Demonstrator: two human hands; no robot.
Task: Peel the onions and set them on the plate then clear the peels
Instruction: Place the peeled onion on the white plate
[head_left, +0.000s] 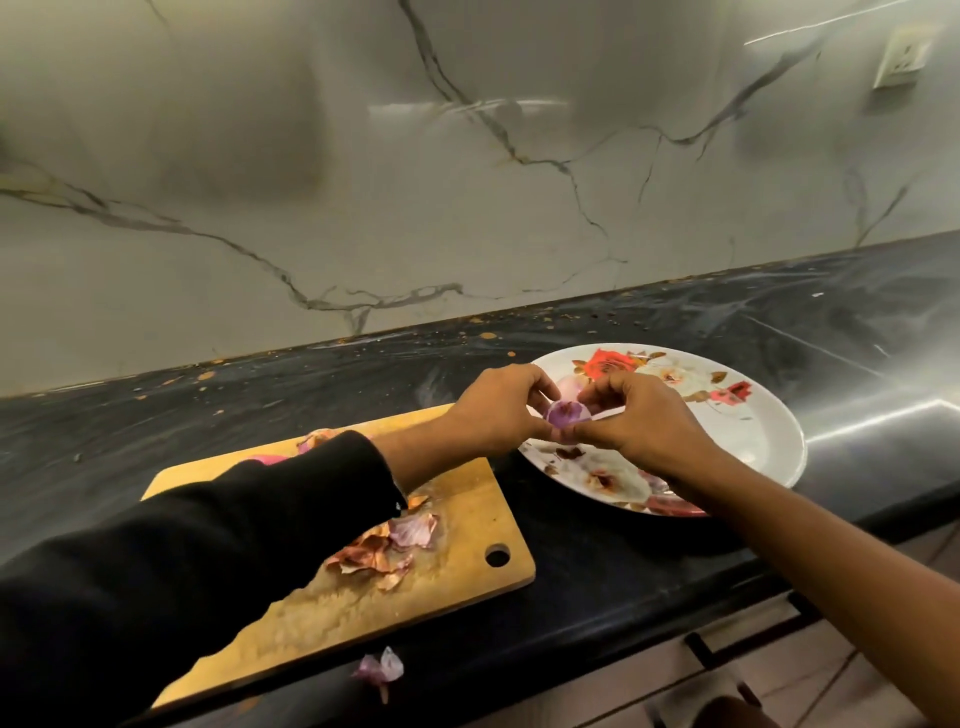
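onion in hand: purple onion (566, 414), held over near-left edge of floral plate (748, 415), partly skinned
left hand (501, 410): fingers curled, gripping the onion
right hand (636, 415): fingers pinching at the onion's skin
on plate: pale rounded piece (567, 385) behind the hands, likely a peeled onion; mostly hidden
board: cutting board (478, 525) carries peels (387, 545); pink bit (270, 459) at far edge, unclear what it is
surface: stray peel (382, 670) off the board
progress: peeling midway; peels not cleared
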